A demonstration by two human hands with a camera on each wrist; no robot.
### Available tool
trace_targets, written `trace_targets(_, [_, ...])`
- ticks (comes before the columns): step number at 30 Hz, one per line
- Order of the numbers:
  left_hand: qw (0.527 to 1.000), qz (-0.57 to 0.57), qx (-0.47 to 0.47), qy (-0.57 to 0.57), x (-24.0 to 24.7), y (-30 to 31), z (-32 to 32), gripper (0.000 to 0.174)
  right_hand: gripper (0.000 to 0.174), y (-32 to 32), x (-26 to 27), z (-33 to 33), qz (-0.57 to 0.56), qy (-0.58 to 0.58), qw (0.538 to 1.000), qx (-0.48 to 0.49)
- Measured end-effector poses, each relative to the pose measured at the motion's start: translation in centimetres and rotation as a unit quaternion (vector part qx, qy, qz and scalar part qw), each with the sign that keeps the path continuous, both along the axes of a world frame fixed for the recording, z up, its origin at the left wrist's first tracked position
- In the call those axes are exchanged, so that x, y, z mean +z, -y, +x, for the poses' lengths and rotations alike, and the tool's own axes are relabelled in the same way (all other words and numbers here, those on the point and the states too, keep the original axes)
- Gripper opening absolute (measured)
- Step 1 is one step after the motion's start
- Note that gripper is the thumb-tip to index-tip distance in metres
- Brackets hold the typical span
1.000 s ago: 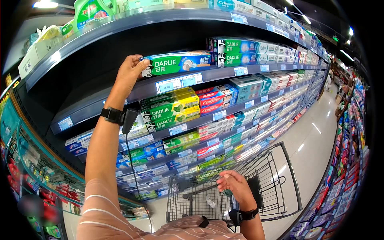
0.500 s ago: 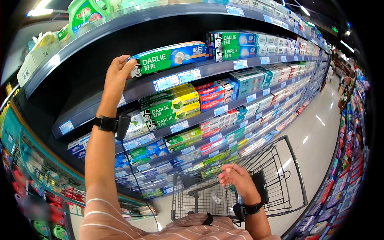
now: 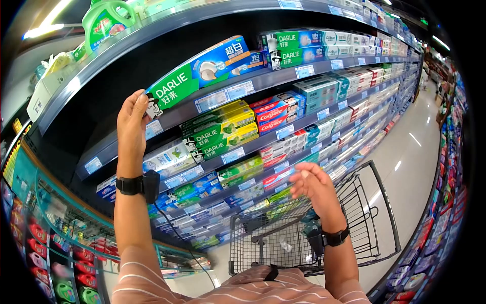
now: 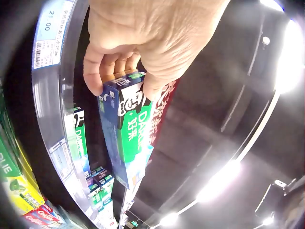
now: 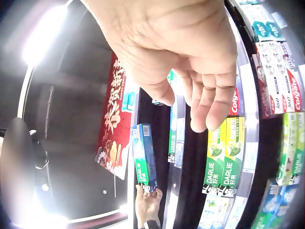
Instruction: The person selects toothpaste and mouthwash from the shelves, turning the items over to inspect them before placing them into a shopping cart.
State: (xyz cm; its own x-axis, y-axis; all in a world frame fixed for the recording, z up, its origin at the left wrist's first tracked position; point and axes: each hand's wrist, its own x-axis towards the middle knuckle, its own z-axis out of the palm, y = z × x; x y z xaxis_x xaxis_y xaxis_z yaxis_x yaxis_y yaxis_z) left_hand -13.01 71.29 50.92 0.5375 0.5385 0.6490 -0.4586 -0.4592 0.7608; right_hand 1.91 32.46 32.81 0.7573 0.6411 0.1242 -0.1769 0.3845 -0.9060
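A green and blue DARLIE box (image 3: 195,75) slants up to the right in front of the upper shelf. My left hand (image 3: 132,124) pinches its lower left end; in the left wrist view the thumb and fingers of the hand (image 4: 152,43) lie on either side of the end of the box (image 4: 131,129). My right hand (image 3: 320,195) is raised above the cart, holding nothing, its fingers loosely bent. The right wrist view shows that hand (image 5: 176,62) close up, with the box (image 5: 144,155) beyond it in the left hand (image 5: 147,205).
Another similar blue box (image 3: 257,61) lies on the shelf behind the held one. Lower shelves carry yellow-green DARLIE boxes (image 3: 223,133) and red Colgate boxes (image 3: 276,121). A black wire shopping cart (image 3: 273,248) stands below my right hand. An aisle floor (image 3: 412,147) runs off at the right.
The box has come off the shelf towards me, its left end lower and its right end tilted up, with my left hand moving down and left. My right hand has risen.
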Motion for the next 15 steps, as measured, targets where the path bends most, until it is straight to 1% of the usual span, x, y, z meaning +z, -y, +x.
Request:
trace_targets(2, [1.0,-0.012,-0.019,-0.004,-0.8,0.6,-0.8,0.037,0.031,-0.9,1.6,-0.2,0.031,0.016,0.999,-0.024])
trace_targets(3, [0.999,-0.018,-0.028,-0.011,-1.6,0.7,-1.1,0.038,0.039,-1.2,2.0,0.1,0.039,0.038,0.998,-0.013])
trace_targets(5, [0.997,-0.038,-0.061,-0.024,-2.7,3.1,-2.0,0.037,0.044,-2.2,3.2,0.0,0.079,0.05,0.995,-0.025])
trace_targets(6, [0.996,-0.035,-0.06,-0.051,-3.7,3.3,-2.4,0.04,0.047,-2.6,3.7,0.0,0.099,0.056,0.993,-0.031])
trace_targets(7, [0.994,-0.038,-0.064,-0.074,-4.7,3.8,-2.8,0.042,0.056,-2.8,3.8,0.3,0.111,0.078,0.99,-0.026])
trace_targets(8, [0.992,-0.041,-0.07,-0.097,-5.8,4.4,-3.0,0.044,0.058,-3.2,4.1,0.5,0.131,0.078,0.988,-0.024])
trace_targets(9, [0.987,-0.057,-0.096,-0.119,-6.9,4.7,-3.2,0.048,0.059,-3.6,4.2,0.5,0.15,0.077,0.985,-0.023])
trace_targets(10, [0.983,-0.075,-0.095,-0.136,-7.8,5.5,-3.1,0.049,0.061,-3.9,4.3,0.6,0.166,0.074,0.983,-0.022])
trace_targets(11, [0.98,-0.098,-0.1,-0.138,-8.8,6.4,-3.0,0.048,0.063,-4.0,4.4,0.8,0.181,0.077,0.98,0.01])
trace_targets(12, [0.977,-0.122,-0.105,-0.141,-9.7,7.1,-3.0,0.046,0.06,-4.2,4.3,0.7,0.192,0.074,0.978,0.016])
trace_targets(14, [0.97,-0.143,-0.118,-0.157,-11.0,8.5,-3.2,0.047,0.057,-4.3,4.2,0.3,0.176,0.046,0.983,0.013])
trace_targets(15, [0.967,-0.132,-0.125,-0.176,-11.8,8.2,-3.4,0.048,0.056,-4.1,3.7,0.3,0.154,0.045,0.987,0.007])
